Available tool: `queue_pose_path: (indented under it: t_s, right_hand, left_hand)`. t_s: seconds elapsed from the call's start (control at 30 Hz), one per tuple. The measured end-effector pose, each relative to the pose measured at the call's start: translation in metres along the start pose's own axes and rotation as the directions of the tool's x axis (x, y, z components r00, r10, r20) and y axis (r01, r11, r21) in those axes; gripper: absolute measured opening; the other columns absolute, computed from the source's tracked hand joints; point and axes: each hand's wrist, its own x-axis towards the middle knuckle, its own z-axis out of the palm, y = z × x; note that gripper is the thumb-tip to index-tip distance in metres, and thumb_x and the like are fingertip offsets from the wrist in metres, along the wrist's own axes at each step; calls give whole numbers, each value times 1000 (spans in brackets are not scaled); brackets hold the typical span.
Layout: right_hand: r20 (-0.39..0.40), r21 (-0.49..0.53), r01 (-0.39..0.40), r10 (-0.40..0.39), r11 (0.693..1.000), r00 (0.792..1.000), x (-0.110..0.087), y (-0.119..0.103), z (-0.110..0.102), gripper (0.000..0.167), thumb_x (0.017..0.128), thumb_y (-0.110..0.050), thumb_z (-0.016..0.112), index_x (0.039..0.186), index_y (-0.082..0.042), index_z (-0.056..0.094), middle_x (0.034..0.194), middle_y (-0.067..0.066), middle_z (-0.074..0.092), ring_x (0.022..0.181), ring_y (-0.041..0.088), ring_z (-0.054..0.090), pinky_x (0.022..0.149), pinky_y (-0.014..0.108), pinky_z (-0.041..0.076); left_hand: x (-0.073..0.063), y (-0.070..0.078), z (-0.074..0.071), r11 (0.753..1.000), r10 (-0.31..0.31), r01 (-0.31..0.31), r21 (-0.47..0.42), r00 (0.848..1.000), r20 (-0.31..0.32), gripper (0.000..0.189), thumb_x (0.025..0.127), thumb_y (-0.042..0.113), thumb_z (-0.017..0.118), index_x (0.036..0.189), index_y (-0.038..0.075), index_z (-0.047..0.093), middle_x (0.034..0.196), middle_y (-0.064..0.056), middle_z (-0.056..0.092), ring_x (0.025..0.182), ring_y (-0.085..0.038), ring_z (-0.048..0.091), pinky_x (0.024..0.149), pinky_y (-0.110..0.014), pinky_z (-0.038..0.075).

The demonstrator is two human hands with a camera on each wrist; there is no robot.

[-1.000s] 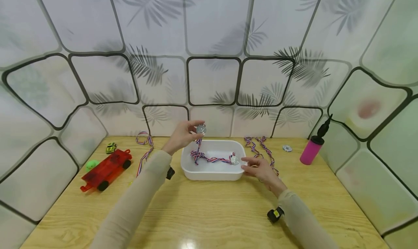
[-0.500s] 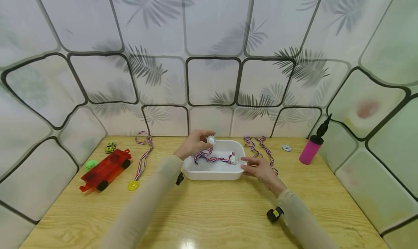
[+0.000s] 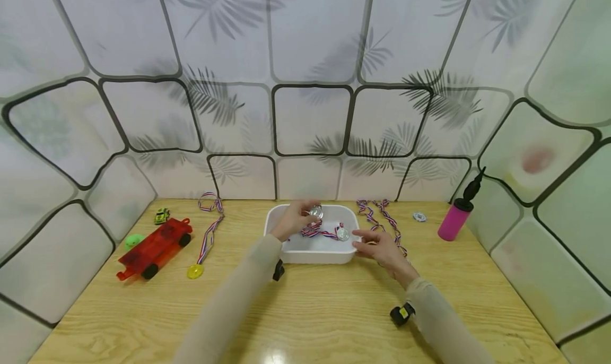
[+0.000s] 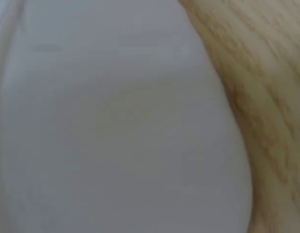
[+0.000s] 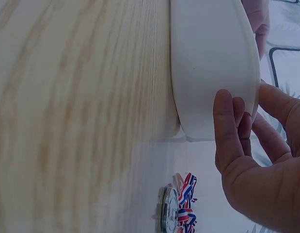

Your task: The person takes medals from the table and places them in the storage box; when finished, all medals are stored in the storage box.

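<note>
Over the white plastic bin [image 3: 310, 257], my left hand [image 3: 290, 221] pinches a silver medal [image 3: 316, 213] between thumb and fingers. Its red, white and blue ribbon [image 3: 311, 230] trails down into the bin. A second silver medal [image 3: 342, 234] lies inside, near the right wall. My right hand [image 5: 259, 165] grips the bin's right rim, with a digit against the outer wall in the right wrist view. The left wrist view shows only the bin's blurred white wall [image 4: 120, 121] beside the wooden table.
Right of the bin lie ribbons [image 3: 389, 218] and another silver medal [image 5: 169, 211]. Farther right are a poker chip [image 3: 419, 216] and a pink-and-black pump [image 3: 455, 218]. At left are a gold medal [image 3: 194, 271], red toy trailer [image 3: 155, 250], toy car [image 3: 162, 216] and green toy [image 3: 134, 241].
My left hand has moved right and down with the silver medal, from above the bin's left back to lower over its middle. My right hand stays at the rim.
</note>
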Motion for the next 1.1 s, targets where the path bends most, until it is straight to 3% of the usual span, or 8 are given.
queue_pose_path:
  t_s: [0.1, 0.3, 0.47, 0.73, 0.87, 1.1]
  right_hand:
    - [1, 1, 3, -3, 1000, 1000, 0, 0, 0, 49, 91, -6, 68, 135, 7, 53, 98, 7, 54, 89, 14, 60, 83, 27, 59]
    - [-1, 4, 3, -3, 1000, 1000, -1, -1, 1, 49, 91, -6, 68, 136, 7, 53, 99, 7, 53, 90, 14, 60, 84, 27, 59]
    - [-3, 2, -2, 2, 1000, 1000, -2, 1, 2, 49, 91, -7, 68, 136, 6, 52, 100, 7, 53, 90, 14, 61, 85, 29, 59]
    - [4, 15, 6, -6, 1000, 1000, -2, 1, 2, 49, 92, -5, 67, 137, 6, 51, 98, 6, 52, 89, 13, 63, 85, 30, 59]
    - [7, 24, -4, 4, 1000, 1000, -3, 0, 1, 49, 93, -5, 66, 138, 7, 50, 97, 5, 51, 88, 12, 65, 87, 31, 58]
    - [9, 32, -14, 14, 999, 1000, -2, 0, 2, 48, 93, -5, 66, 137, 6, 51, 96, 4, 50, 86, 11, 66, 85, 30, 59]
  left_hand:
    - [2, -3, 5, 999, -33, 33, -9, 999, -12, 45, 87, 0, 69, 131, 4, 61, 110, -17, 66, 96, -22, 65, 76, -23, 57]
    - [2, -6, 17, 995, -65, 67, -77, 997, 34, 45, 86, -9, 64, 131, -3, 59, 106, -21, 66, 82, -23, 67, 72, -31, 60]
    - [2, -7, 26, 997, -80, 80, -4, 996, 37, 50, 79, -10, 68, 128, -2, 61, 106, -21, 65, 82, -17, 61, 68, -25, 56]
    - [5, -12, 32, 993, -114, 114, 16, 993, 8, 47, 75, -12, 73, 120, -1, 67, 86, -13, 65, 69, -13, 59, 63, -25, 57]
    - [6, -10, 34, 992, -128, 128, -5, 992, 24, 43, 76, -12, 73, 118, -2, 67, 75, -6, 59, 62, -17, 65, 59, -29, 59]
    - [8, -10, 39, 988, -152, 150, 34, 986, 72, 41, 80, -15, 63, 120, -3, 66, 72, -3, 52, 68, -28, 71, 57, -29, 58]
